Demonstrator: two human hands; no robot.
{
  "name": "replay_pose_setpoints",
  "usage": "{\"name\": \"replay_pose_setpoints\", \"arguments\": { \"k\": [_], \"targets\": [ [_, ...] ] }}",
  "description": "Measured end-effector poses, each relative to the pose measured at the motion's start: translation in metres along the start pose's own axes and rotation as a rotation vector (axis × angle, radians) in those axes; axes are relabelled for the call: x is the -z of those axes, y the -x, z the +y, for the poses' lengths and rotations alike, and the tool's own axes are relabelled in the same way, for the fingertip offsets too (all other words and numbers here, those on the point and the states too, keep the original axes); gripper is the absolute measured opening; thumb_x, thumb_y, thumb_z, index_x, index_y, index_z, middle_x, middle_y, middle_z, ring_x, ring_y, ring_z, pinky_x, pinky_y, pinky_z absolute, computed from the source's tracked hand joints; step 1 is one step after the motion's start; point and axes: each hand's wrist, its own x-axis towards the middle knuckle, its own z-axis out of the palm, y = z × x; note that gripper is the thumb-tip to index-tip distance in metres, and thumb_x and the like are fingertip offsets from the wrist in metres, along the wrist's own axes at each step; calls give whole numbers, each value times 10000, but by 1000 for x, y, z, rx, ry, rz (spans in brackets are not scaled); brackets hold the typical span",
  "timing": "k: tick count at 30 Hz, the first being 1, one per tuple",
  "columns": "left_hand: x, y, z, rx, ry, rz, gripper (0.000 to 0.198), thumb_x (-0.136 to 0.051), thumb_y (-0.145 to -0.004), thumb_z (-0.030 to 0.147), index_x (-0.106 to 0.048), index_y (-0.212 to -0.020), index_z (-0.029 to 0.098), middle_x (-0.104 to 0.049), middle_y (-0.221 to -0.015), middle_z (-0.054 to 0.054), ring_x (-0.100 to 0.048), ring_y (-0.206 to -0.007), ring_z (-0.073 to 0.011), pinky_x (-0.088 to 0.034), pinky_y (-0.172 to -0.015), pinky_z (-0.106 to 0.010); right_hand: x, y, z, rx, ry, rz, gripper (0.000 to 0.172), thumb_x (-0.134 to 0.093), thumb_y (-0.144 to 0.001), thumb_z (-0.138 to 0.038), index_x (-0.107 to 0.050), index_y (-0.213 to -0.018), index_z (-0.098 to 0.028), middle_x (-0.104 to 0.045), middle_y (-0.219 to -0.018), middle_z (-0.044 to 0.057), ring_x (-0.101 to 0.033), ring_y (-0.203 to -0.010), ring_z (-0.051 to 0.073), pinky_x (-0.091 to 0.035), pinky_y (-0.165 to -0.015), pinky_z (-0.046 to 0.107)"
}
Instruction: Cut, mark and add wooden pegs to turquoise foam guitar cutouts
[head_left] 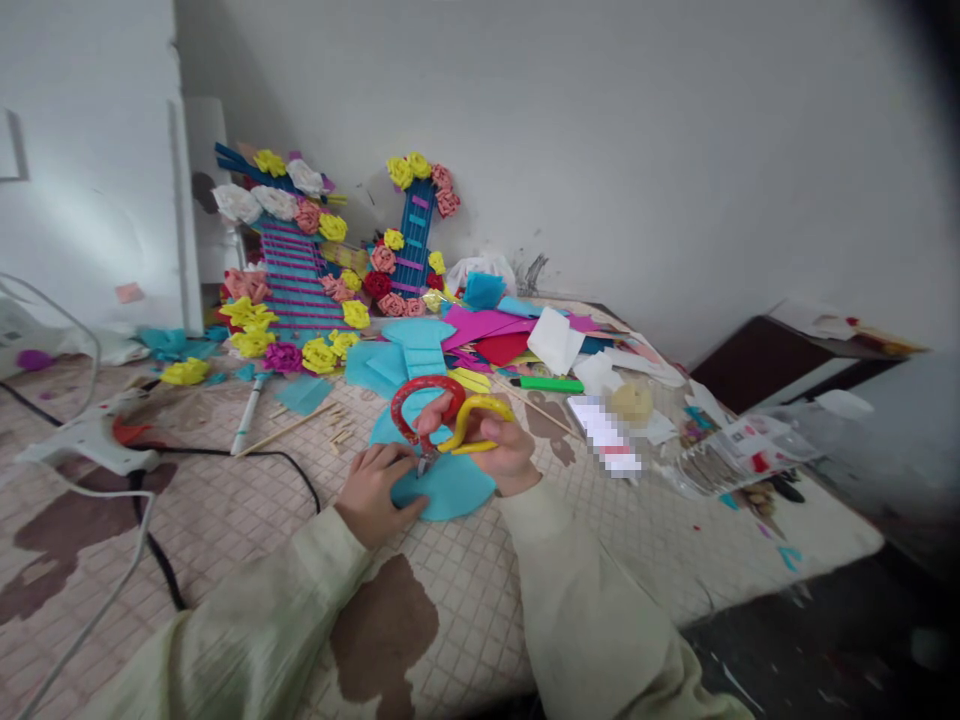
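Note:
My right hand (504, 452) is closed through the handles of a pair of scissors (450, 412), one handle red and one yellow, with the blades pointing down. The blades meet a round piece of light blue paper (450, 487) lying on the checked cloth. My left hand (376, 490) presses down on the left edge of that blue paper, its fingers curled over it right beside the blades.
A white glue gun (90, 437) with a black cord (225, 455) lies at the left. Paper-flower decorations (300, 270) stand against the back wall. Loose coloured sheets (495, 335), a green marker (551, 384), wooden sticks (300, 425) and a clear plastic bag (735, 445) lie around.

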Motion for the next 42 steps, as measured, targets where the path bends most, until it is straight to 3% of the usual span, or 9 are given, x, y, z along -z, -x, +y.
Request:
{"name": "replay_pose_setpoints", "arguments": {
  "k": [14,20,25,42],
  "targets": [
    [0,0,0,-5,0,16,333,-581,-671,382,-611,-955,211,-570,-995,-77,-479,-974,-281,-383,-826,-448,2,-1,6,-55,25,-28,450,-587,-562,-573,-650,-756,-172,-608,-746,87,-567,-797,267,-459,-665,379],
    [-3,-1,-1,-4,-1,13,389,-578,-676,392,-613,-1010,196,-567,-1036,-93,-466,-999,-297,-377,-832,-466,2,-2,2,-15,14,-112,380,-602,-613,-504,-666,-778,-168,-617,-738,86,-578,-787,254,-459,-659,377],
    [-4,-1,-2,1,-7,31,370,-582,-671,397,-629,-987,211,-581,-1005,-89,-471,-985,-296,-379,-820,-461,2,-3,3,-108,46,-128,441,-603,-582,-574,-661,-746,-168,-630,-789,99,-570,-820,262,-470,-683,394],
    [-6,0,-4,23,5,27,376,-589,-664,391,-629,-989,207,-589,-1011,-95,-475,-1003,-310,-372,-846,-474,0,-4,6,-79,28,-158,327,-606,-623,-497,-619,-668,-173,-629,-777,87,-571,-827,249,-454,-662,354]
  ]
}}
